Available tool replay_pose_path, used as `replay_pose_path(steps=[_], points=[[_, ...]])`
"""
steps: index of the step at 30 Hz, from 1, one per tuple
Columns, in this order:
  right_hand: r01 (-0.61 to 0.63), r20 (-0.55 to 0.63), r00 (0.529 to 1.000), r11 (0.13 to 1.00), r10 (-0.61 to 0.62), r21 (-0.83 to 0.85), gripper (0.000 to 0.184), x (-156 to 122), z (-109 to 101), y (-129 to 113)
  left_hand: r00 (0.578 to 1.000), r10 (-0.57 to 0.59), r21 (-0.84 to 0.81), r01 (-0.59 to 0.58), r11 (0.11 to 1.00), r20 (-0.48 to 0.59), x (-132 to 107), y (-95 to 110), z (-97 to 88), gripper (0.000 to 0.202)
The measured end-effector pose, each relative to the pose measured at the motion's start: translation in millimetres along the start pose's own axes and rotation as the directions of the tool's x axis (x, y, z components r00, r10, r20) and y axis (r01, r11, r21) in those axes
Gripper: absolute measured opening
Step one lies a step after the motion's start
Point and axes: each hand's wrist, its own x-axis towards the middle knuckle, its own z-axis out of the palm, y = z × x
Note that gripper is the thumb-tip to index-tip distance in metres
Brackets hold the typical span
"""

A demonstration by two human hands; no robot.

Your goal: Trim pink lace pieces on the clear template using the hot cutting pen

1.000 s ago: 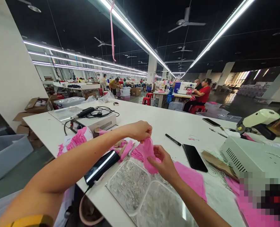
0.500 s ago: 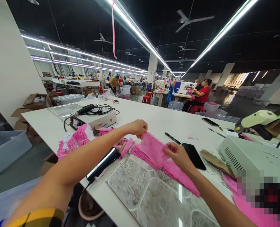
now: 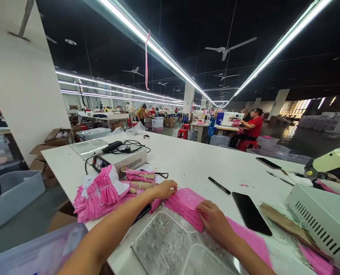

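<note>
A thin pink fabric piece [image 3: 189, 196] lies between my hands, on top of a layered stack of pink pieces [image 3: 184, 214]. My left hand [image 3: 167, 189] pinches its left edge, fingers closed. On the right side, my right hand [image 3: 214, 219] grips the fabric with fingers pressed together, low against the stack. Beneath the near edge of the stack is a grey patterned board [image 3: 161, 236] with rounded panels. More pink fabric [image 3: 250, 238] extends to the right, partly hidden under my right forearm.
A tied pink bundle [image 3: 106, 189] and a control box [image 3: 121, 160] with a corded handpiece are at left. To the right are a black pen [image 3: 219, 185], a phone [image 3: 251, 213], brown paper with string [image 3: 287, 223] and a vented machine [image 3: 319, 214]. A co-worker [image 3: 252, 126] sits farther back.
Both hands have come down, and the pink piece, held up between them before, now lies flatter on the stack. The camera view has shifted, so the table sits lower.
</note>
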Motion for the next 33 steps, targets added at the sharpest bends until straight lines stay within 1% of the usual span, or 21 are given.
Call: replay_pose_path(steps=[1,3,5,8,10,11,13,15,17,19,21,24,29,33], points=[[-0.035,-0.015,0.999,0.999,0.035,0.007,0.017,-6.2,-5.8,0.5,1.000,0.005,0.000,-0.005,1.000,-0.017,-2.3,2.0,0.8,0.029],[-0.147,-0.068,0.987,0.989,0.148,0.019,0.021,-18.8,-26.8,5.4,0.998,0.015,-0.013,-0.016,1.000,-0.058,-4.4,11.3,1.6,0.026],[-0.297,-0.133,0.945,0.954,0.298,0.028,0.025,-34.6,-54.6,15.6,0.996,0.059,-0.048,-0.063,0.997,-0.073,-3.7,27.0,5.0,0.018],[-0.480,-0.200,0.856,0.876,0.477,0.035,0.031,-66.0,-92.6,30.0,0.982,0.189,-0.120,-0.190,0.975,-0.013,-2.7,59.0,18.5,0.017],[-0.543,-0.215,0.817,0.839,0.536,0.027,0.031,-86.8,-106.7,32.7,0.960,0.276,-0.147,-0.266,0.953,0.054,-3.6,82.5,32.4,0.014],[-0.558,-0.213,0.809,0.830,0.548,0.017,0.030,-95.2,-109.8,32.1,0.949,0.304,-0.146,-0.290,0.946,0.085,-3.5,93.4,40.1,0.013],[-0.561,-0.197,0.813,0.827,0.548,-0.013,0.028,-106.3,-109.5,28.3,0.937,0.320,-0.114,-0.307,0.945,0.137,-0.2,111.1,55.8,0.013],[-0.538,-0.171,0.835,0.841,0.522,-0.058,0.026,-109.9,-103.5,22.8,0.937,0.303,-0.058,-0.297,0.953,0.174,7.7,121.7,69.5,0.012],[-0.498,-0.138,0.865,0.859,0.482,-0.118,0.023,-108.6,-95.4,16.7,0.938,0.276,-0.002,-0.281,0.960,0.210,17.3,125.9,79.4,0.011],[-0.457,-0.104,0.890,0.869,0.445,-0.189,0.021,-105.7,-87.2,11.0,0.937,0.250,0.044,-0.269,0.962,0.245,25.2,126.8,85.3,0.017],[-0.422,-0.075,0.906,0.868,0.417,-0.263,0.018,-103.7,-80.4,7.1,0.934,0.229,0.080,-0.259,0.963,0.274,29.8,126.7,88.0,0.023],[-0.383,-0.047,0.919,0.855,0.392,-0.350,0.012,-103.7,-74.3,6.1,0.932,0.206,0.115,-0.250,0.962,0.299,31.4,127.1,88.5,0.025],[-0.355,-0.038,0.926,0.834,0.375,-0.423,0.022,-106.2,-73.3,13.0,0.934,0.183,0.141,-0.235,0.962,0.306,29.5,131.1,85.3,0.025],[-0.346,-0.035,0.926,0.810,0.375,-0.473,0.021,-105.8,-75.0,12.9,0.933,0.183,0.142,-0.236,0.961,0.310,29.3,135.4,83.2,0.025]])
